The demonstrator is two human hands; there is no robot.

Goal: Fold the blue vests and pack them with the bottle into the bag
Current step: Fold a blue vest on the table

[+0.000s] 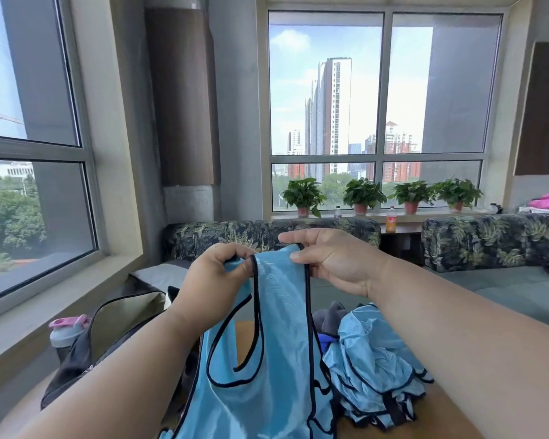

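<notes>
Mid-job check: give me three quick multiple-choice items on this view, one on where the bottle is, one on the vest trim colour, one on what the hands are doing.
1. Where does the pink-lidded bottle stand?
A. left of the bag
B. on the windowsill
C. inside the vest pile

2. What colour is the trim on the blue vest?
A. white
B. dark
C. red

3. What are the left hand and right hand doing?
A. both hang idle
B. one holds the bottle
C. both hold the vest up by its straps

Key: 1 A, it stands against the bag's left side; 2 B, dark piping edges it; 3 C, fingers grip the strap tops.
</notes>
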